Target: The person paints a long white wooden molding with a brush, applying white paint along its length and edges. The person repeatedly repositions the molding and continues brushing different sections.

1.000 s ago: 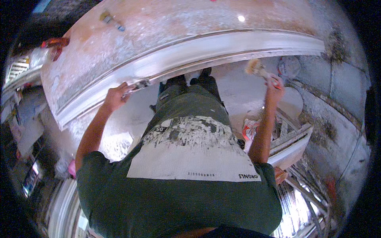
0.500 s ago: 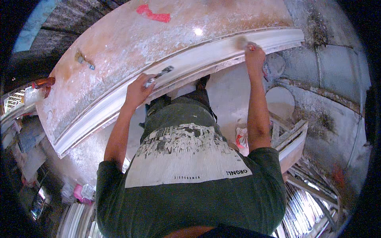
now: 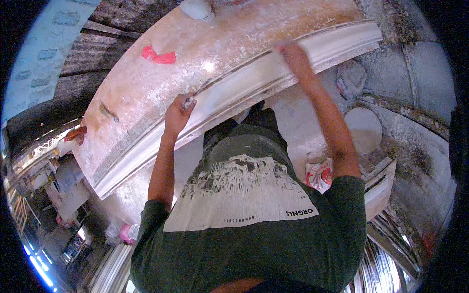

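Observation:
A long pale moulding (image 3: pixel 234 93) with raised edges lies along the near side of the workbench. My left hand (image 3: pixel 180 115) is closed over its left half around a small flat tool that looks like a putty knife (image 3: pixel 188 101). The tool's dark end is seen nearly edge-on. Farther right, my right hand (image 3: pixel 294 57) is smeared by motion above the moulding. It holds a brush, whose head is blurred beyond making out. Another brush (image 3: pixel 108 112) lies on the workbench to the left.
Behind the moulding is the stained workbench (image 3: pixel 141 93), with a red scrap (image 3: pixel 159 55) and a white rounded container (image 3: pixel 196 9). A brown bottle (image 3: pixel 76 134) is at its left end. To the right are a crumpled bag (image 3: pixel 351 78), a round pale disc (image 3: pixel 363 130) and a wooden frame (image 3: pixel 381 190).
The view has shifted, showing more of the bench's far side. My right hand has moved left along the moulding. My left hand stays near the moulding, its tool turned more edge-on.

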